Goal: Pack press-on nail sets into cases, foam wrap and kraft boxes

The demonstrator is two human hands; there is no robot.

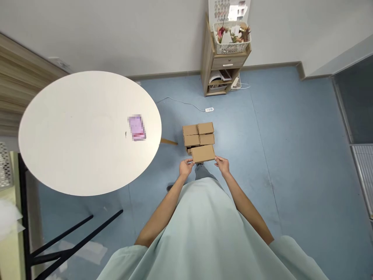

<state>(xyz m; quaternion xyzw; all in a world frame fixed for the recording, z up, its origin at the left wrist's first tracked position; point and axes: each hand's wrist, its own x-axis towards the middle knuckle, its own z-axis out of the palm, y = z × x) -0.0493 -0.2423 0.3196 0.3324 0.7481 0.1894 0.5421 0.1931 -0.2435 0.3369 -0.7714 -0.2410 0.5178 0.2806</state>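
A brown cardboard box (203,154) is held level between my two hands, low in front of my body. My left hand (186,167) grips its left end, fingers closed at the near corner. At the opposite end, my right hand (222,164) pinches the right edge. Just beyond the held box is a stack of similar cardboard boxes (191,130), with several on top side by side. Part of the stack's lower layer shows at its left, and the held box hides the rest of the near side.
A round white table (87,136) stands to the left, with a blurred purple item (136,127) on it. Ahead, a wooden cabinet (227,64) carries a white basket (231,46). A white power strip (209,110) and its cord lie on the blue floor (305,155). Black metal legs (78,245) extend at lower left.
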